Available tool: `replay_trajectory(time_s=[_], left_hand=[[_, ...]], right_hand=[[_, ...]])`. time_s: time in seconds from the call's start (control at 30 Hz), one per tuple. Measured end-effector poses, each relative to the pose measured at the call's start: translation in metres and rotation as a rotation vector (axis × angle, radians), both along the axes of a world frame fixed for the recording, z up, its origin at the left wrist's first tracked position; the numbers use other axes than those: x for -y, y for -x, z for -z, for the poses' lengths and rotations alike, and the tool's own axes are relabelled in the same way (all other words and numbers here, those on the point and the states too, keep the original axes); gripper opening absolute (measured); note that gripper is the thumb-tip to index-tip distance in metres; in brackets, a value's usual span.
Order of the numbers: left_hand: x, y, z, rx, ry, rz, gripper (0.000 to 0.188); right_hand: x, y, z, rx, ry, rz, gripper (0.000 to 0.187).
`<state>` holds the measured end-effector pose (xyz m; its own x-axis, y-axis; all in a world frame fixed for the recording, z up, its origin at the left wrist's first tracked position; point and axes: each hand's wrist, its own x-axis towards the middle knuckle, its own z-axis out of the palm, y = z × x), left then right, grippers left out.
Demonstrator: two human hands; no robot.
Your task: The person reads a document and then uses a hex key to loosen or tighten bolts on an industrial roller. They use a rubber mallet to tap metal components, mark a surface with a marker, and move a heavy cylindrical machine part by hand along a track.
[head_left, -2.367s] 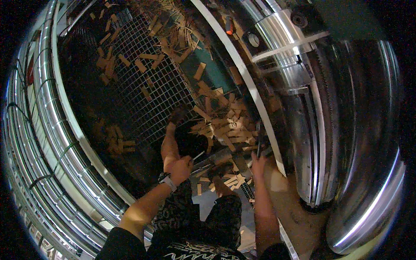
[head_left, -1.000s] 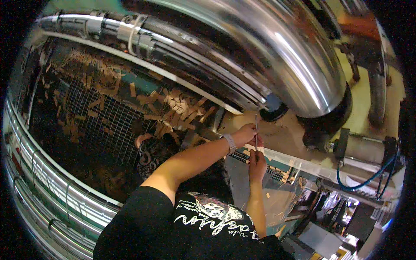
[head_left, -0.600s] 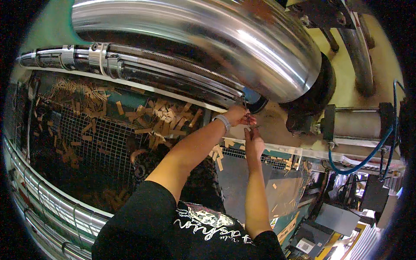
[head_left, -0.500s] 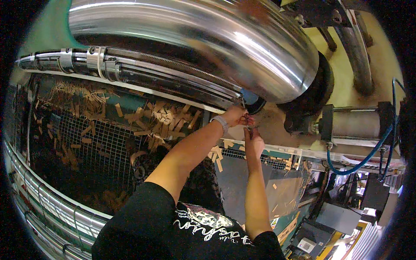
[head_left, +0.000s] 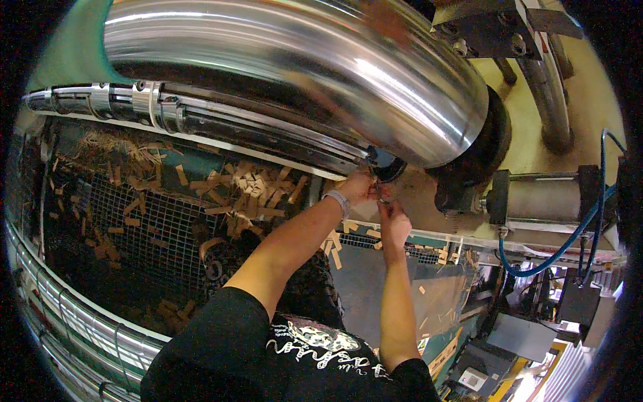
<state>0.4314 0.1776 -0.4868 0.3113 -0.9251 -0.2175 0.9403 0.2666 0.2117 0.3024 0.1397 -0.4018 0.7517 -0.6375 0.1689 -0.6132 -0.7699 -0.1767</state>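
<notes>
My left hand [head_left: 358, 187], with a pale wristband, is raised to the end of a thin steel shaft [head_left: 201, 117], just below a dark round fitting [head_left: 387, 165]. Its fingers are curled on the upper end of a thin metal tool [head_left: 380, 195]. My right hand [head_left: 394, 224] is directly beneath and grips the lower part of the same tool. Both hands nearly touch each other. The tool's tip is hidden between my fingers and the fitting.
A large shiny steel roller [head_left: 301, 74] hangs above my hands. At left, a wire mesh guard [head_left: 154, 221] is littered with cardboard scraps [head_left: 254, 187]. A pneumatic cylinder [head_left: 542, 194] with a blue hose [head_left: 536, 264] sits at right. Ribbed steel rollers [head_left: 74, 315] curve along the lower left.
My view swung from the scrap-covered mesh up to the big roller. Both hands rose with the thin tool to the fitting at the shaft's end and stay there.
</notes>
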Motion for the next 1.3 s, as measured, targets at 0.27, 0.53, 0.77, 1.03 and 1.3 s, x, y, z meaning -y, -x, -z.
replay_trajectory(time_s=[0.27,0.53,0.77,1.03,1.3], left_hand=[[-0.002,-0.007,-0.004,-0.049,-0.042,0.026,0.023],[-0.003,-0.007,-0.011,0.12,-0.129,0.045,0.023],[0.001,-0.021,0.006,0.243,-0.228,0.117,0.016],[-0.006,-0.039,-0.005,-0.035,-0.247,0.132,0.018],[-0.007,-0.047,-0.003,0.406,-0.44,0.314,0.01]], right_hand=[[-0.001,-0.007,-0.003,0.009,-0.018,-0.035,0.036],[-0.002,-0.03,0.009,0.564,-1.68,0.301,0.036],[-0.015,-0.023,0.003,0.347,-0.46,-0.004,0.048],[-0.005,-0.037,0.0,0.235,0.399,-0.28,0.039],[0.007,-0.037,0.015,0.303,0.185,-0.018,0.029]])
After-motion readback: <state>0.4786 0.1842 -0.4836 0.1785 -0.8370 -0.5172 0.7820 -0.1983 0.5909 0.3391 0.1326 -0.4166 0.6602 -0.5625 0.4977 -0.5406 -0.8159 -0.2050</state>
